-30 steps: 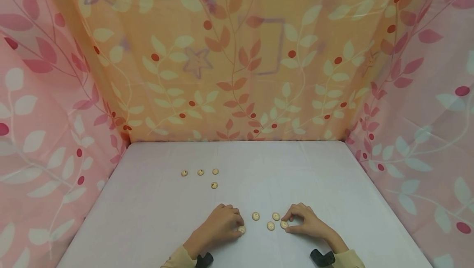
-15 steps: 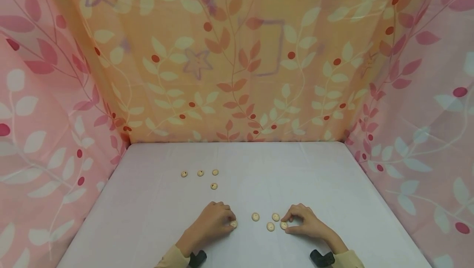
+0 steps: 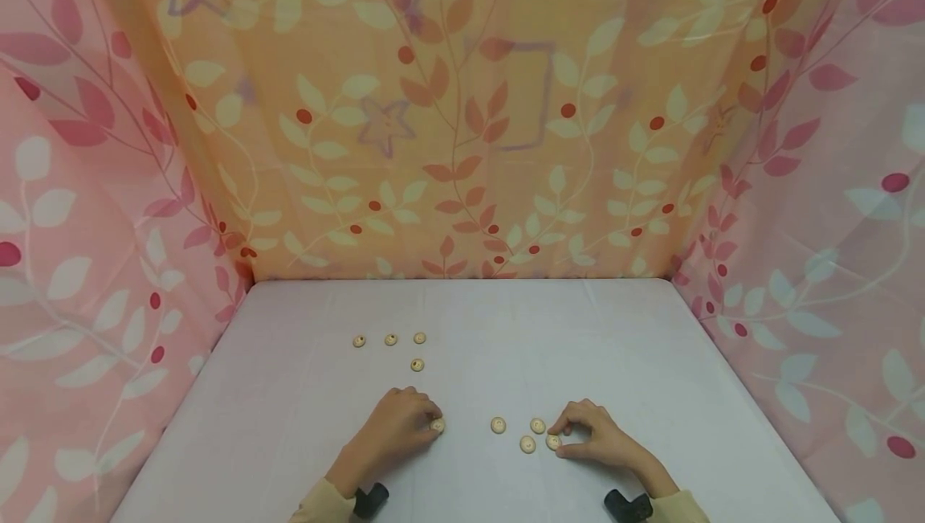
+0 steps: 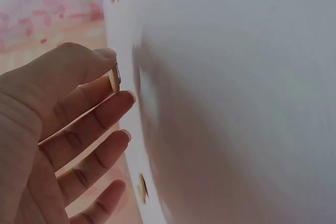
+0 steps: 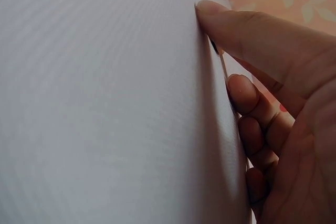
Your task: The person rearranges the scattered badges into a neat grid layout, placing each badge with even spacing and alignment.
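Currently, your left hand (image 3: pixel 399 422) is pinching one disc (image 3: pixel 437 425), your right hand (image 3: pixel 598 435) a second disc (image 3: pixel 553 442); slipping there could be bumping the neighbouring disc (image 3: pixel 537 426) at ten o'clock.

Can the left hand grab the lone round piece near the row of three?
Probably yes: the lone piece lies just beyond the left hand, with nothing between them. But that hand pinches another piece, so it may need to let go first.

High up, the head view looks forward and down over the white table (image 3: pixel 564 346) to the orange curtain (image 3: pixel 462 185); in close, tipped sideways, come the wrist views, one sharing the left hand (image 3: pixel 399 420) with it, the other the right hand (image 3: pixel 594 433).
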The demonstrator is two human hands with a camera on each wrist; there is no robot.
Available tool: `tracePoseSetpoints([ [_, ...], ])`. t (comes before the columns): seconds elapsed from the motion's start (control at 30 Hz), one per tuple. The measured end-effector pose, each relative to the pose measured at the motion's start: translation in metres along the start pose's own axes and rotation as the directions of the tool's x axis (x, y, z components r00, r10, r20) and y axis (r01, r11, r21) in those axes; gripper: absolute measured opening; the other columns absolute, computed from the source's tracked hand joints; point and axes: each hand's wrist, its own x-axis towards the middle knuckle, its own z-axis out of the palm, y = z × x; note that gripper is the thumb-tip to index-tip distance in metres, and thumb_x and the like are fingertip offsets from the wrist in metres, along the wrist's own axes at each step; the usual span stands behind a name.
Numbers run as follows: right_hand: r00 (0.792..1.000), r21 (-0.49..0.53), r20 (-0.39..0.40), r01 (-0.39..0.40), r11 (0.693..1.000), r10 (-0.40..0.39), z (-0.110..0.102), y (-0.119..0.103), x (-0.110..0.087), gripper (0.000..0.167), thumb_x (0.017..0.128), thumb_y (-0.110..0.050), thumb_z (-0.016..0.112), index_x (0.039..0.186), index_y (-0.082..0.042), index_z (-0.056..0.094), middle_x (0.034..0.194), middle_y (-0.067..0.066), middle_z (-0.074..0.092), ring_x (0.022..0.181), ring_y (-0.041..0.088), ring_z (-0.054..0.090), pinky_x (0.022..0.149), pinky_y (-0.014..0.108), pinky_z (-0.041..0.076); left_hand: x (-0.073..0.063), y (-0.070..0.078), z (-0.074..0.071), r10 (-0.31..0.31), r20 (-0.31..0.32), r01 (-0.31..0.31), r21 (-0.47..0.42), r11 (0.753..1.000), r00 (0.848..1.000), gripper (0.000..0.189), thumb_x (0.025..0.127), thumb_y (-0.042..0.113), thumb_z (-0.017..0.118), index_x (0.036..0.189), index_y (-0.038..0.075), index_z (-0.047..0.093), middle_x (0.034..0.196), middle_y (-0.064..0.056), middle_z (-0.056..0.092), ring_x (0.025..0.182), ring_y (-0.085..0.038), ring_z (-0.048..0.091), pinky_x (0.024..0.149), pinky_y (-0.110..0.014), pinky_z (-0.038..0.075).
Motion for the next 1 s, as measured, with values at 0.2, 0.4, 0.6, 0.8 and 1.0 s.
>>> tracePoseSetpoints([
  [0.2, 1.000, -0.005, 0.010, -0.026, 1.000, 0.026, 0.000, -0.001, 0.000, 0.025, 0.071, -0.043, 0.075, 0.092, -0.034, 0.064, 0.083, -0.020, 0.057, 0.082, 0.003, 0.043, 0.074, 0.028, 0.024, 0.000, -0.014, -0.001, -0.049, -0.033, 0.048, -0.005, 0.999, 0.998, 0.014, 0.079, 0.035, 0.069, 0.088, 0.025, 0.073, 0.083, 0.017, 0.065, 0.075, -0.002, 0.050, 0.070, -0.030, 0.041],
  [0.4, 0.999, -0.014, 0.018, -0.050, 0.999, 0.050, -0.001, -0.001, 0.000, 0.026, 0.069, -0.045, 0.075, 0.090, -0.036, 0.064, 0.083, -0.022, 0.056, 0.083, 0.001, 0.043, 0.075, 0.028, 0.026, 0.001, -0.026, -0.003, -0.106, -0.058, 0.107, 0.004, 0.994, 0.993, 0.016, 0.077, 0.036, 0.071, 0.088, 0.025, 0.073, 0.082, 0.017, 0.064, 0.073, -0.001, 0.049, 0.068, -0.029, 0.041],
  [0.6, 1.000, -0.018, -0.002, -0.021, 1.000, 0.021, 0.000, 0.000, 0.000, 0.025, 0.070, -0.043, 0.075, 0.091, -0.035, 0.064, 0.083, -0.021, 0.057, 0.082, 0.001, 0.043, 0.074, 0.028, 0.025, 0.000, -0.037, -0.005, -0.120, -0.117, 0.118, -0.019, 0.993, 0.986, 0.013, 0.076, 0.033, 0.073, 0.085, 0.025, 0.073, 0.078, 0.017, 0.064, 0.071, -0.002, 0.049, 0.068, -0.028, 0.039],
  [0.8, 1.000, -0.014, 0.002, -0.027, 1.000, 0.027, 0.000, 0.001, 0.001, 0.025, 0.070, -0.044, 0.075, 0.090, -0.036, 0.063, 0.083, -0.022, 0.057, 0.083, 0.001, 0.043, 0.075, 0.028, 0.026, 0.000, -0.048, -0.009, -0.160, -0.152, 0.157, -0.034, 0.987, 0.975, 0.014, 0.075, 0.033, 0.074, 0.086, 0.024, 0.073, 0.077, 0.016, 0.064, 0.071, -0.003, 0.051, 0.069, -0.028, 0.039],
  [1.0, 1.000, -0.010, -0.011, 0.002, 1.000, -0.003, 0.001, 0.002, 0.000, 0.024, 0.071, -0.042, 0.075, 0.091, -0.036, 0.064, 0.083, -0.020, 0.057, 0.083, 0.002, 0.043, 0.074, 0.028, 0.025, 0.002, -0.059, -0.011, -0.220, -0.155, 0.217, -0.036, 0.976, 0.963, 0.014, 0.075, 0.033, 0.074, 0.085, 0.023, 0.073, 0.075, 0.015, 0.062, 0.069, -0.002, 0.049, 0.069, -0.028, 0.039],
])
